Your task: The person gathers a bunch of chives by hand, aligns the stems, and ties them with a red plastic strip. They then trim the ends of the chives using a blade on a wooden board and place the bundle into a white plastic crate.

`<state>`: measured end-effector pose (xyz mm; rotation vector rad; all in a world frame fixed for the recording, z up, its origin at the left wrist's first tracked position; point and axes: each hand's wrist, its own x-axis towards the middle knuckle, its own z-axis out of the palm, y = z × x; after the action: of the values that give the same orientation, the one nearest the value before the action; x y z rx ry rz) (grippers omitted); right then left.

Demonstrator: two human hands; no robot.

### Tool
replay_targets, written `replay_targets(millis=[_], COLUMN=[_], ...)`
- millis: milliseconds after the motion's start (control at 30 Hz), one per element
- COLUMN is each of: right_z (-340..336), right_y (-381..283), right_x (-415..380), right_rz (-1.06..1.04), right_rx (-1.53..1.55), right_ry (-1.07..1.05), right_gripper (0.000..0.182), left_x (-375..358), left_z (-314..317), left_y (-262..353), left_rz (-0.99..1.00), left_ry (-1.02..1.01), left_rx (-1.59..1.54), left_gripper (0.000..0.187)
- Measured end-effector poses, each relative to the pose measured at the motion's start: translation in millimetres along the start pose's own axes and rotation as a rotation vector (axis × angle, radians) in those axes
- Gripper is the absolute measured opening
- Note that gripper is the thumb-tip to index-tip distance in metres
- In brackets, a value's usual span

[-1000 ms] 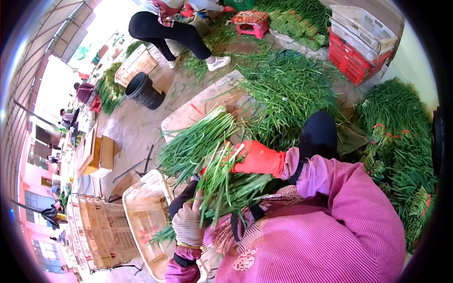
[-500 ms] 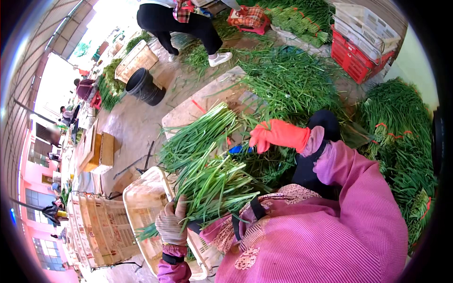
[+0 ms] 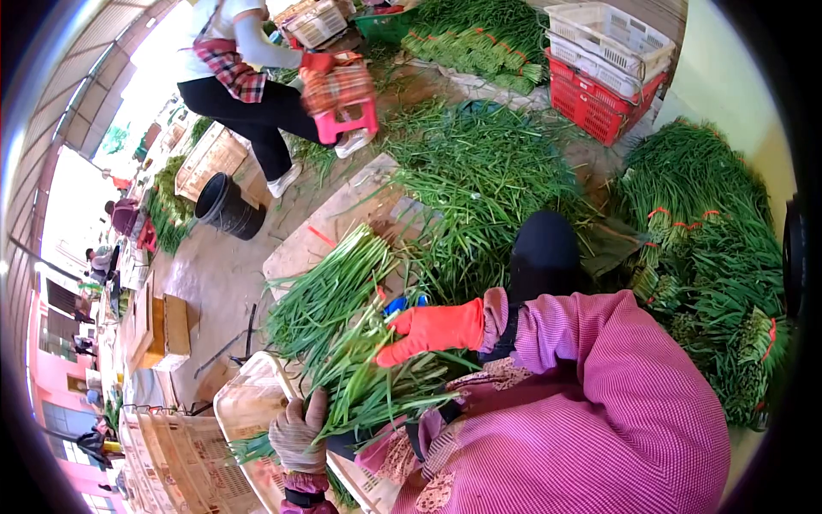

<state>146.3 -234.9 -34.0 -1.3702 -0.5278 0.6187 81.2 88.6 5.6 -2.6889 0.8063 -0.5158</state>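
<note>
A loose bunch of long green chives [image 3: 372,373] lies across my lap and the basket's edge. My left hand [image 3: 300,433], in a pale striped glove, is closed around the leafy end of this bunch. My right hand [image 3: 437,332], in an orange-red rubber glove, is at the pale stem end, its fingertips closed on some stalks. Behind it, another bunch of chives [image 3: 330,295] rests on a wooden board [image 3: 295,244] beside a red band [image 3: 322,236]. A small blue object [image 3: 402,304] shows partly behind my right glove.
A white plastic basket [image 3: 248,396] stands at my left. Loose chives [image 3: 488,180] are heaped ahead, and banded bundles [image 3: 693,197] line the right wall. A black bucket [image 3: 229,208] and stacked crates [image 3: 591,98] stand farther off. A person [image 3: 244,68] carries a pink stool [image 3: 347,116].
My right hand has moved left and down onto the stalks. My left hand keeps its hold. The other person has stepped left, with the pink stool now lifted. The camera view has shifted.
</note>
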Motion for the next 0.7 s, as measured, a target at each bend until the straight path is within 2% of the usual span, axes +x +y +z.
replay_targets(millis=[67,100,133,200,267,333,400,467,533,567,600,667,700], right_z=[1.0,-7.9,-9.1,-13.8,-22.5,-37.8,-57.1,-93.9,-106.6,-119.8,-108.1,-82.5,-78.5], right_y=[0.5,-6.8,-3.3,-5.1,-6.5,-7.4,-32.7,-17.1,-38.9,-9.4,-17.1,-40.4,-26.5], right_x=[-0.6,-3.5,-1.3,-5.9,-13.3,-17.8,-42.5,-59.5,-70.3,-70.5,-75.5,-70.5,-59.8], right_rz=[0.071,-0.044,-0.061,-0.081,0.015,-0.134,0.139,-0.052,0.122,0.391,0.335,0.404,0.179], right_rx=[0.298,0.199,0.242,0.341,0.372,0.322,0.294,0.462,-0.176,-0.53,-0.953,-0.848,-0.642], right_ry=[-0.003,-0.104,-0.111,-0.207,-0.253,-0.287,-0.102,-0.036,-0.043,-0.05,-0.051,0.06,0.098], right_gripper=[0.041,0.028,0.024,0.026,0.028,0.03,0.031,0.029,0.042,0.056,0.074,0.072,0.067], left_x=[1.3,2.9,3.3,1.3,-0.2,-3.5,-8.6,-14.6,-19.3,-17.9,-17.7,-17.5,-14.6], left_z=[2.2,3.0,2.9,4.9,4.4,5.7,7.9,10.1,8.9,7.1,5.2,8.8,7.8], left_y=[0.3,1.2,0.4,-3.8,-5.7,-7.6,-10.5,-20.3,-27.2,-29.0,-31.3,-34.0,-31.8], left_rz=[0.004,-0.02,-0.046,-0.033,-0.004,-0.008,-0.007,-0.136,-0.164,-0.176,-0.184,-0.196,-0.214], left_ry=[-0.025,-0.04,-0.057,-0.053,-0.032,-0.02,-0.005,0.038,0.05,0.067,0.083,0.068,0.065], left_rx=[-0.01,-0.013,-0.012,-0.008,-0.016,0.007,0.029,-0.049,-0.037,-0.058,-0.079,-0.074,-0.092], left_gripper=[0.055,0.055,0.055,0.052,0.052,0.052,0.052,0.051,0.05,0.057,0.063,0.066,0.068])
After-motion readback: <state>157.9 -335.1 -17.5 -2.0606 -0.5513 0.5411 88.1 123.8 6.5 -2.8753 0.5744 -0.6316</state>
